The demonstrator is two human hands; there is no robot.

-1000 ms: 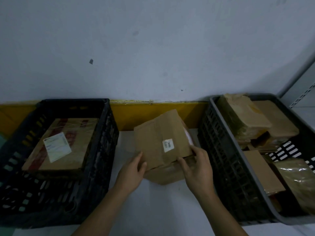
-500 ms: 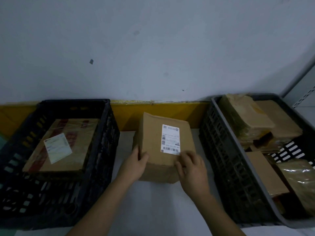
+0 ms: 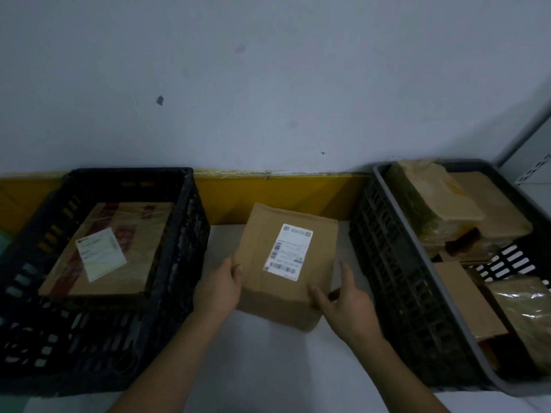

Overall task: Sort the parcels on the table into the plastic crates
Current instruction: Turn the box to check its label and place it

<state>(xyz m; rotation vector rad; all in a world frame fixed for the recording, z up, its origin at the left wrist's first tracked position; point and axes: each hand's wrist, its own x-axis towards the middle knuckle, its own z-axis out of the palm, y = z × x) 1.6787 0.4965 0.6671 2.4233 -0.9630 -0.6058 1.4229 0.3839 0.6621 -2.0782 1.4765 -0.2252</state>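
Note:
A brown cardboard parcel [image 3: 256, 242] lies on the white table [image 3: 268, 371] between two crates, with its white shipping label [image 3: 288, 251] facing up. My left hand [image 3: 219, 289] grips its left edge, thumb on top. My right hand [image 3: 343, 302] is at the near right corner. Its thumb touches the top face and its fingers stretch straight along the right side. The black crate [image 3: 186, 204] on the left holds one large labelled box [image 3: 101, 251]. The grey crate [image 3: 387, 216] on the right holds several brown parcels [image 3: 441, 204].
A grey wall with a yellow strip [image 3: 283, 192] runs right behind the table. The two crates close in the parcel on both sides. White table surface shows in front of the parcel, between my forearms. A metal shelf post [image 3: 536, 171] stands at the far right.
The parcel was turned so the large label faces up, then settled flatter on the table. My right hand slid off its top face to the near right corner. My left hand stayed on the left edge.

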